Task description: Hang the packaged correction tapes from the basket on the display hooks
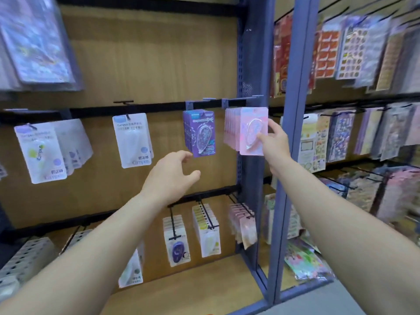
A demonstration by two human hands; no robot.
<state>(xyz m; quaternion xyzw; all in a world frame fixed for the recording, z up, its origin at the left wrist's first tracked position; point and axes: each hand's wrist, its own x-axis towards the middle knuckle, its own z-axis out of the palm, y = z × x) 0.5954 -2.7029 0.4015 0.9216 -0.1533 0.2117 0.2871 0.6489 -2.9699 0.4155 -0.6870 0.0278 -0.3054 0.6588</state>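
While the right hand (273,142) pinches the front pink pack (253,130) by its right edge, thumb on the blister face and fingers curled round the card, the left hand (172,173) hovers open and empty, just below the purple packs (201,133) on the neighbouring hook.

The pink pack sits flush against a row of matching pink cards under the blue hook (242,101) at the right end of the middle rail. Whether its hang hole is fully threaded cannot be told from here. The step looks like seating this pack, and it is best done by keeping the card square to the hook, sliding it back until it meets the row, and letting go only once it hangs by its own weight. The free left hand is well placed to steady the row if it swings.

The pink hook appears well filled and the purple one holds a shorter stack. The white packs (133,139) further left hang more thinly. Lower hooks (206,230) carry more correction tapes in purple, yellow-green and pink. The basket is out of view, so what remains in it cannot be judged. Beyond the blue upright (293,133), sticker sheets (341,53) fill the next bay.
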